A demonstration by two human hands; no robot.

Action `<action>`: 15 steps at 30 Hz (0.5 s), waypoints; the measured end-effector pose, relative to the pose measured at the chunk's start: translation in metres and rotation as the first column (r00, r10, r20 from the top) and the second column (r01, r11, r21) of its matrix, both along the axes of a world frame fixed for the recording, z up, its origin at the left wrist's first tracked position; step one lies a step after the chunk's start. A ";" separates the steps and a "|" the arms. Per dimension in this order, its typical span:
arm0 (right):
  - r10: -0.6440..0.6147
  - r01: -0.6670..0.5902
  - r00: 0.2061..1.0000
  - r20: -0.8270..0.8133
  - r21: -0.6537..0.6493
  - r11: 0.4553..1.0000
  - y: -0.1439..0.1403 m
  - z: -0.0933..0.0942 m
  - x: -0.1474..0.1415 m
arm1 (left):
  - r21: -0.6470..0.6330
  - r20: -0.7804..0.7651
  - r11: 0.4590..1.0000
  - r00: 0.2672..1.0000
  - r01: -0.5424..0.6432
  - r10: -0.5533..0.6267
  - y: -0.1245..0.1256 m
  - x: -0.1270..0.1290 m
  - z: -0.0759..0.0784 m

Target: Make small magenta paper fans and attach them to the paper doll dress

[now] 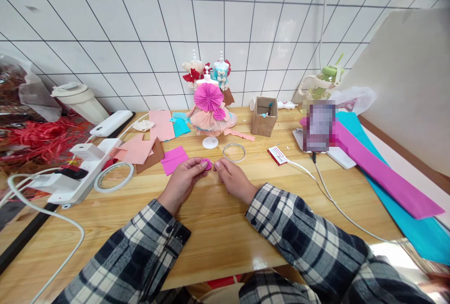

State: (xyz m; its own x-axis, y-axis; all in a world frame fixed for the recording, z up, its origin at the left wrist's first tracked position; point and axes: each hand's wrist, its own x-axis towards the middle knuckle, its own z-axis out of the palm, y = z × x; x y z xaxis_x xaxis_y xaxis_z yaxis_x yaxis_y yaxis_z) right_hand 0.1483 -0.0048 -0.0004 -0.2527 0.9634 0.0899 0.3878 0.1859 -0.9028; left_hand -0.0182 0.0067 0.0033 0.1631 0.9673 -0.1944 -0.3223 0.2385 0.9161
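My left hand is shut on a small magenta paper rosette, pinched between thumb and forefinger above the wooden table. Just to its right, my right hand has its fingers pressed together; what they hold, if anything, is too small to make out. Behind both hands stands a miniature dress form in a peach paper skirt, with a large pink pleated fan on its chest and a smaller one at the hip. A roll of clear tape lies beyond my right hand. Magenta paper is left of my left hand.
More dressed forms stand at the back. Peach paper and another tape roll lie left, near a power strip. To the right are a cardboard box, a phone, a cable and long coloured paper.
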 end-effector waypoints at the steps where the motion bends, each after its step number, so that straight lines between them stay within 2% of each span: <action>1: -0.001 0.001 1.000 0.003 0.003 1.000 0.001 -0.001 0.000 | 0.003 -0.015 1.000 1.000 -0.007 0.007 0.000 -0.001 0.001; 7: 0.018 -0.018 0.999 0.029 0.021 1.000 0.002 -0.002 0.001 | 0.022 -0.077 1.000 0.997 -0.021 0.023 -0.001 -0.001 0.006; 15: 0.029 -0.029 0.999 0.019 0.029 0.999 0.002 -0.004 0.000 | 0.090 -0.109 0.996 0.994 0.007 0.003 0.002 -0.002 -0.001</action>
